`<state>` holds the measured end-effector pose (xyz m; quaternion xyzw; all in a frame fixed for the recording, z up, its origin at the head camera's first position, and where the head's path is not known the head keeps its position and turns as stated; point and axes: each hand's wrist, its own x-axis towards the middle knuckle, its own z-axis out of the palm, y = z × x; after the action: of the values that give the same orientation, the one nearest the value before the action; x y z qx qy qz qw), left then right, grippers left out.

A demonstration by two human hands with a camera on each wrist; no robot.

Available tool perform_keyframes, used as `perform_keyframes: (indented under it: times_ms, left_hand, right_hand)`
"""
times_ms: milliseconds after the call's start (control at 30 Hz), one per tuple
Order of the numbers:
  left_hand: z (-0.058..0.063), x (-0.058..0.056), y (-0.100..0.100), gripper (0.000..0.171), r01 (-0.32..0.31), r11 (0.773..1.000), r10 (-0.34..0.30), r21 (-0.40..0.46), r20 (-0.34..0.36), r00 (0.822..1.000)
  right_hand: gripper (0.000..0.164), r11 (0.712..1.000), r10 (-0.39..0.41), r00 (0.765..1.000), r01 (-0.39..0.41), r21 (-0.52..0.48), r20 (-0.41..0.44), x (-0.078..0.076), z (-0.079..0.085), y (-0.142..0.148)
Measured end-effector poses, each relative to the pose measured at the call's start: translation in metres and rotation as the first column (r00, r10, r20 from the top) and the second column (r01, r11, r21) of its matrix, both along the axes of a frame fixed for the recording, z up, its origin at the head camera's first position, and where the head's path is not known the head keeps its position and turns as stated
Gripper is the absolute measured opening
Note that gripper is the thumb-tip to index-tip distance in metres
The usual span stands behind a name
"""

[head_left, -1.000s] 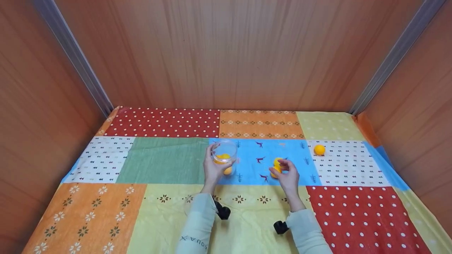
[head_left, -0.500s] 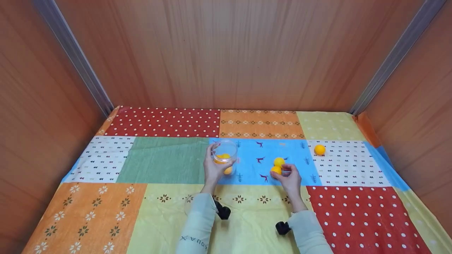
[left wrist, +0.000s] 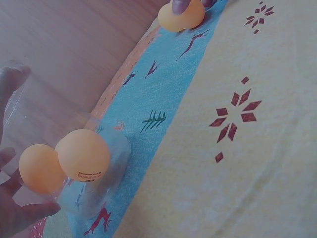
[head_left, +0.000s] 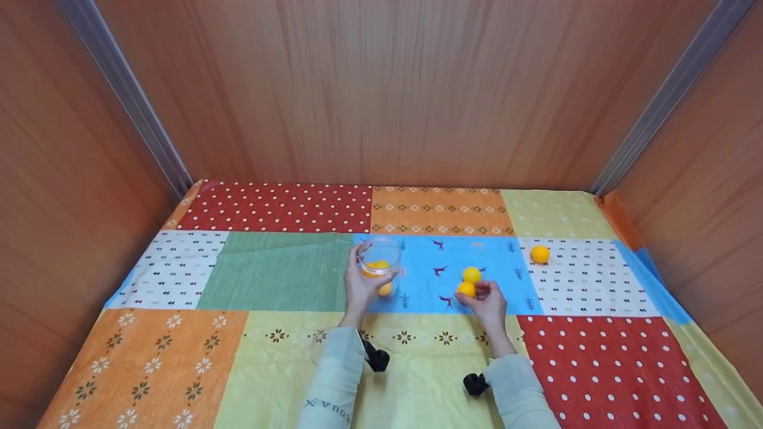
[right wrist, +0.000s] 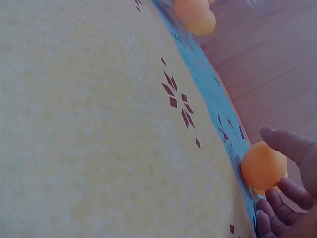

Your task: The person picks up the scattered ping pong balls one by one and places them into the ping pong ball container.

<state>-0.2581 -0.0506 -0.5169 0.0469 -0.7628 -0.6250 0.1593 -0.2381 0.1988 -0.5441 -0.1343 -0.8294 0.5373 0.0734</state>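
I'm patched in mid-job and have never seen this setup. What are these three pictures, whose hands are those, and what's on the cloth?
No machine here: a person works with bare hands, wearing three cameras. The wide picture comes from the head, looking down; the other two come from the wrists. The left hand grips a clear plastic cup with orange balls inside. The right hand pinches one orange ball on the patchwork cloth. A second ball lies just beyond it, and a third sits apart, farther right.
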Motion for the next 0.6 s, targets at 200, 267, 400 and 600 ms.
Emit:
perform_keyframes:
  times_ms: [200,267,400,600]
  left_hand:
    - [-0.0013,0.0008,0.0007,0.085,-0.004,1.0,0.004,-0.001,-0.014,1.0]
    - [-0.0012,0.0013,0.0008,0.085,-0.008,1.0,0.008,-0.007,-0.023,1.0]
    - [-0.0006,0.002,0.0009,0.084,-0.01,1.0,0.01,-0.015,-0.018,1.0]
    - [0.0008,0.0016,0.0012,0.084,-0.007,1.0,0.007,-0.019,0.001,1.0]
  right_hand:
    - [0.046,1.0,0.009,1.0,-0.009,0.013,0.007,0.0014,-0.0016,0.0004]
    - [0.045,1.0,0.01,1.0,-0.01,0.025,-0.002,0.0013,-0.0025,0.0006]
    - [0.044,0.999,0.014,1.0,-0.014,0.038,-0.014,0.001,-0.004,0.0014]
    - [0.042,0.999,0.023,1.0,-0.022,0.032,-0.017,0.0005,-0.0042,0.0031]
